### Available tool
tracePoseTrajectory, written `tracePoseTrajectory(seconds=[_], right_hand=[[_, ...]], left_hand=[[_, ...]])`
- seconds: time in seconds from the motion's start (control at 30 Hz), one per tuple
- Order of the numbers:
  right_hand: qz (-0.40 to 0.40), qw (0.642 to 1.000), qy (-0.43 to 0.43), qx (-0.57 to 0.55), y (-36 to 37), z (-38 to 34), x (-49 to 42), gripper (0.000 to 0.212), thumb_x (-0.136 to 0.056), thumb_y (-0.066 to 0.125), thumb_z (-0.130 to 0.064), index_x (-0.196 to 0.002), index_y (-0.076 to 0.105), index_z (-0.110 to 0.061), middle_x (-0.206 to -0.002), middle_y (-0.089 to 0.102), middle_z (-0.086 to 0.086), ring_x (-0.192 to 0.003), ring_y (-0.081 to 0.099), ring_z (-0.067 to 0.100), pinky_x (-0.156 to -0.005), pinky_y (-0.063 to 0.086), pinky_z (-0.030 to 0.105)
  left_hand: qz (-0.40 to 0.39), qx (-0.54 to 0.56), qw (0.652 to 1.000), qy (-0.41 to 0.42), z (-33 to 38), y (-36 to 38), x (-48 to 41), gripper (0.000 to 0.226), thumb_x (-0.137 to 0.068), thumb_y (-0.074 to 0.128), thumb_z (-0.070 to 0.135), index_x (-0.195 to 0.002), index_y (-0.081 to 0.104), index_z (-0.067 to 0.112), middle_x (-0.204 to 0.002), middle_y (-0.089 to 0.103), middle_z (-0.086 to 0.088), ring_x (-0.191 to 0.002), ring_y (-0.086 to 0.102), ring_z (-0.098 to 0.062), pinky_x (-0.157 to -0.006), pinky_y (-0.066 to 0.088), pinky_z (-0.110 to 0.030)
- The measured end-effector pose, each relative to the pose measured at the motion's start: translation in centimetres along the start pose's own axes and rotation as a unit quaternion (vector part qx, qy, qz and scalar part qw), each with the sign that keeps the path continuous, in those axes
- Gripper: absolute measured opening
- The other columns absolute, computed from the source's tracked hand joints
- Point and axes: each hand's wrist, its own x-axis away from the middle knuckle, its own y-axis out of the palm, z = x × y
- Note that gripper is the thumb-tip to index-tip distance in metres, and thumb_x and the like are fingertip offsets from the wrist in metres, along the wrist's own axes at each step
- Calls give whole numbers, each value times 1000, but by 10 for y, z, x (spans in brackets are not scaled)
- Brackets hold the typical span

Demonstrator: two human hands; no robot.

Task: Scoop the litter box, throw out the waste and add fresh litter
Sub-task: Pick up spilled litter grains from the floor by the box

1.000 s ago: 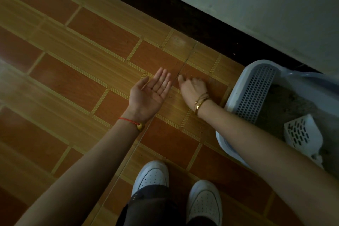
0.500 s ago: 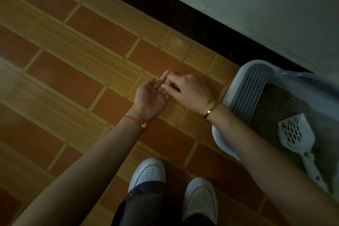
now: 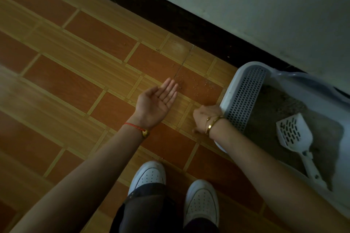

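A pale grey litter box (image 3: 244, 98) with a perforated step stands on the floor at the right, against the wall. Grey litter (image 3: 269, 119) fills it, and a white slotted scoop (image 3: 294, 134) lies on the litter, handle toward me. Small litter grains (image 3: 197, 85) lie scattered on the tiles left of the box. My left hand (image 3: 157, 102) is held palm up, fingers flat, just left of the grains. My right hand (image 3: 205, 117) rests on the floor beside the box's corner, fingers bent down against the tile; whether it pinches any grains is hidden.
Brown and tan floor tiles (image 3: 75, 85) stretch to the left. A dark baseboard (image 3: 170, 15) and pale wall (image 3: 265, 5) run along the back. My two white shoes (image 3: 149, 176) stand at the bottom centre.
My right hand has left the left palm and dropped to the floor near the box corner. My left palm has opened flat again. The view has shifted slightly.
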Motion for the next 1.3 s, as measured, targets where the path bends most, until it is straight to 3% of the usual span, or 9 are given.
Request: tracePoseTrajectory(seconds=[0.2,0.37,0.6,0.8,1.1,1.3], right_hand=[[73,997,2,-7,16,-10,-3,19,-96,55,-21,-110,65,-13,-107,67,3,-96,63,19,-69,42,29],[88,996,-6,0,19,-12,-5,30,-94,43,-1,-114,63,-11,-112,66,6,-99,63,21,-71,46,29],[84,996,0,-25,20,-13,-7,22,-93,57,-14,-114,63,-14,-106,67,3,-94,64,18,-66,45,28],[74,997,4,-29,21,-15,-11,18,-96,56,-20,-109,66,-13,-106,68,3,-95,64,19,-67,45,27],[67,997,3,-48,18,-14,-9,24,-95,50,-8,-114,64,-10,-113,65,6,-100,63,22,-70,45,28],[99,987,11,-128,15,-12,-9,16,-92,62,-27,-101,67,-14,-101,68,4,-87,65,21,-63,47,26]], left_hand=[[-4,-1,1000,-7,-4,-1,3,44,-103,26,20,-120,61,0,-120,68,-14,-114,63,-26,-109,40,-36],[-7,-7,1000,-7,-5,-1,3,45,-102,26,20,-118,62,0,-121,68,-14,-116,62,-25,-111,39,-36],[1,-8,1000,-4,-3,-2,3,43,-102,28,20,-119,62,1,-124,66,-14,-118,61,-26,-111,39,-37],[12,-10,1000,-1,-2,-5,1,42,-102,29,20,-120,62,1,-123,67,-14,-118,61,-26,-111,39,-37],[20,0,1000,7,4,-8,-2,42,-101,30,20,-121,62,1,-125,65,-14,-121,59,-26,-112,38,-37],[15,-12,1000,13,4,-7,0,41,-101,30,19,-120,62,1,-124,66,-14,-121,59,-26,-111,39,-37]])
